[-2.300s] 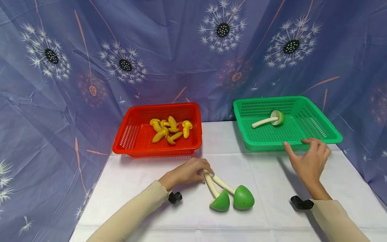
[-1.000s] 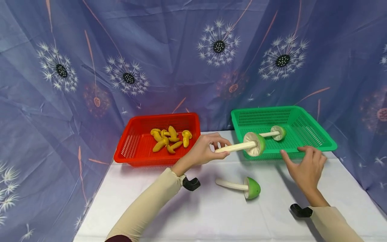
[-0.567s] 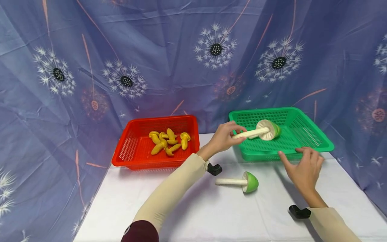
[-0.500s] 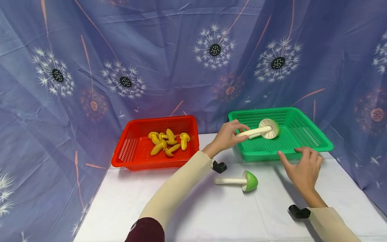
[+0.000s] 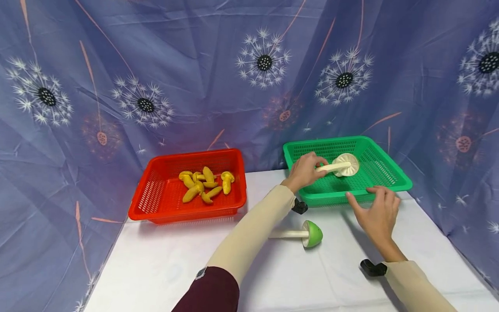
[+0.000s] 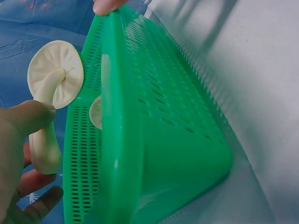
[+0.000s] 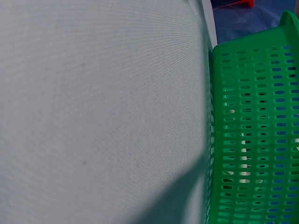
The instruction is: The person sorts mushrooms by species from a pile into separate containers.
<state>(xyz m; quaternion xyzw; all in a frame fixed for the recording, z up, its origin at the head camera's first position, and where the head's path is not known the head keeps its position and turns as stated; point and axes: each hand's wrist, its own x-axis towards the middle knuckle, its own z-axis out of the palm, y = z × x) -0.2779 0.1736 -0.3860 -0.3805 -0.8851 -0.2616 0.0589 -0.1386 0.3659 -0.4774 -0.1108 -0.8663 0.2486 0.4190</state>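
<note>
My left hand (image 5: pixel 306 171) pinches the white stalk of a toy mushroom (image 5: pixel 348 165) over the green basket (image 5: pixel 390 187). Its pale underside faces me. The left wrist view shows thumb and fingers on the stalk of this mushroom (image 6: pixel 55 70), its cap above the basket's rim. Behind the rim peeks part of another pale mushroom (image 6: pixel 96 113), mostly hidden. At the basket's front rim rests my right hand (image 5: pixel 378 212), thumb and fingers spread apart, fingertips touching the rim. One green-capped mushroom (image 5: pixel 313 234) lies on the white cloth, its stalk end behind my left sleeve.
A red basket (image 5: pixel 187 215) stands at the left with several yellow mushrooms (image 5: pixel 227 182) inside. Behind both baskets hangs a blue dandelion-print cloth (image 5: pixel 210 78). The white cloth (image 5: pixel 156 268) covers the table. My left forearm crosses in front of the gap between the baskets.
My left hand has lifted one green-capped mushroom off the table and carried it right, over the green basket. The other rolled slightly where it lay. My right hand has stayed at the rim.
</note>
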